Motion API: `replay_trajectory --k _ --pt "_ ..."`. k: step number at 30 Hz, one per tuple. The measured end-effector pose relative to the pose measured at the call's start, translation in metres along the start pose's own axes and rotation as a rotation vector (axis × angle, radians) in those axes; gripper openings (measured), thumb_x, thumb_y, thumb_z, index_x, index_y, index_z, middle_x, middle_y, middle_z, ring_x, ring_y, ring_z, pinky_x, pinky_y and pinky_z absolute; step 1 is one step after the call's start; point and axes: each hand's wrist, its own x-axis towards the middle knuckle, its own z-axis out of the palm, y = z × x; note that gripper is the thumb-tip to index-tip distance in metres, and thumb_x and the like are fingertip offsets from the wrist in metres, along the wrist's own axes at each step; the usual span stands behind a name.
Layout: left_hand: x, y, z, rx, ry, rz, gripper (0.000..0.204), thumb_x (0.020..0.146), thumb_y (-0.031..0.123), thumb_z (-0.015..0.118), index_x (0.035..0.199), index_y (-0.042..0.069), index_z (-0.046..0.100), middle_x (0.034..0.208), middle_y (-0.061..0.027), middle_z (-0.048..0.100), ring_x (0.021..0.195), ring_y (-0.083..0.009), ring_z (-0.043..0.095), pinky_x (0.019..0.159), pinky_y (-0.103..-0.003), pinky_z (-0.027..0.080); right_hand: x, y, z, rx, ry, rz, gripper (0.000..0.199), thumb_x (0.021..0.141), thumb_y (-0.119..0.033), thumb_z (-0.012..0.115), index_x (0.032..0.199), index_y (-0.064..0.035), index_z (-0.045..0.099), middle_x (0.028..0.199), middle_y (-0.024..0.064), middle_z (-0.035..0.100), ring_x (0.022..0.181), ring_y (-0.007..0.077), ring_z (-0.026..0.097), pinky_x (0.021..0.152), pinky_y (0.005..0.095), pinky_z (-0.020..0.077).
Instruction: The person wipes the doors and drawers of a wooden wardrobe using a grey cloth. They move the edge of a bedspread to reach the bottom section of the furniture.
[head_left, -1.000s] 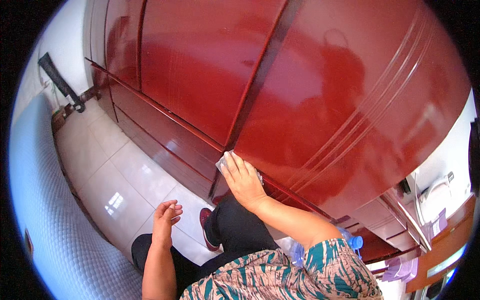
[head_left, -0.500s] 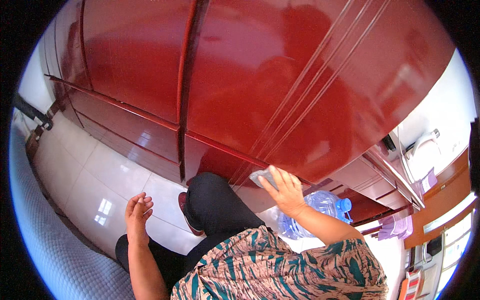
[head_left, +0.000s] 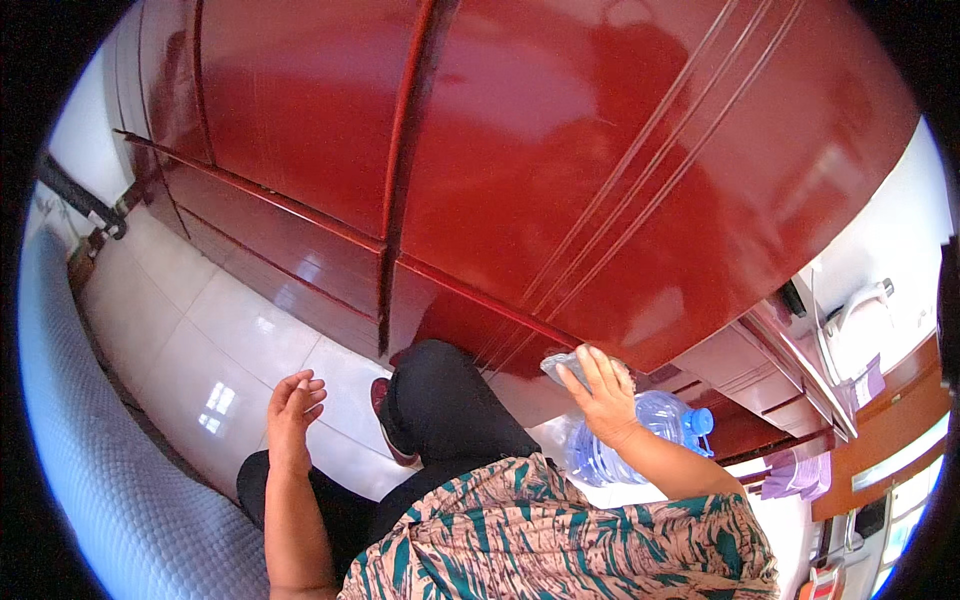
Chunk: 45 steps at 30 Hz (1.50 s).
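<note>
Glossy red cabinet (head_left: 530, 170), pale tiled floor (head_left: 165, 345)

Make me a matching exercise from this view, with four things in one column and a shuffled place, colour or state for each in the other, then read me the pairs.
Column one:
1. Right hand
2. Left hand
3. Large plastic bottle
4. Quilted cover

Column two:
A. Light blue, along the left side of the view
B. Transparent, with a blue cap
C. Holding a grey wad near the lower edge of the red cabinet
D. Loosely curled, nothing visible in it

Pairs: 1-C, 2-D, 3-B, 4-A.
</note>
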Motion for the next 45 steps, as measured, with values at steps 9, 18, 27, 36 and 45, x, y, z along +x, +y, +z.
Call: replay_trajectory --k 9,18,27,36,45 --pt "-0.001 -0.001 -0.006 -0.004 0.021 -0.002 0.030 0.091 0.027 0.053 0.114 0.007 0.056 0.100 -0.0049 0.063 0.091 -0.0133 0.059 0.080 -0.029 0.045 0.111 -0.051 0.020 0.046 0.077 -0.225 0.045 0.086 -0.020 0.042 0.130 -0.0121 0.048 0.141 0.0069 0.043 0.130 0.0166 0.039 0.108 0.0345 0.0208" --pt "-0.006 0.008 -0.005 -0.055 0.056 -0.023 0.026 0.091 0.022 0.052 0.112 0.007 0.057 0.100 -0.0043 0.063 0.092 -0.0129 0.059 0.080 -0.028 0.044 0.202 -0.116 0.077 0.012 0.163 -0.456 0.044 0.089 -0.020 0.037 0.127 -0.0017 0.050 0.144 0.0116 0.036 0.136 0.0188 0.030 0.112 0.0351 0.0183" --pt "-0.010 0.017 -0.014 -0.098 0.110 -0.008 0.028 0.091 0.024 0.052 0.113 0.005 0.057 0.102 -0.0062 0.063 0.093 -0.0145 0.059 0.082 -0.029 0.045 0.148 -0.161 0.164 -0.303 -0.260 -0.805 0.056 0.092 -0.031 0.029 0.141 -0.0032 0.032 0.151 0.0115 0.023 0.140 0.0219 0.017 0.114 0.0387 0.0090" --pt "-0.014 0.021 -0.009 -0.136 0.060 -0.033 0.025 0.091 0.021 0.053 0.111 0.006 0.058 0.099 -0.0058 0.063 0.091 -0.0129 0.059 0.082 -0.028 0.045 0.141 -0.175 0.183 -0.380 -0.414 -0.997 0.058 0.093 -0.036 0.027 0.141 -0.0042 0.033 0.150 0.0121 0.024 0.140 0.0248 0.017 0.113 0.0390 0.0102" --pt "-0.021 0.028 -0.009 -0.114 0.085 -0.035 0.025 0.093 0.019 0.051 0.112 0.004 0.057 0.102 -0.0065 0.063 0.092 -0.0133 0.059 0.083 -0.028 0.044 0.169 -0.208 0.210 -0.295 -0.362 -0.960 0.050 0.093 -0.023 0.032 0.135 0.0020 0.041 0.148 0.0137 0.029 0.139 0.0242 0.022 0.113 0.0386 0.0136"
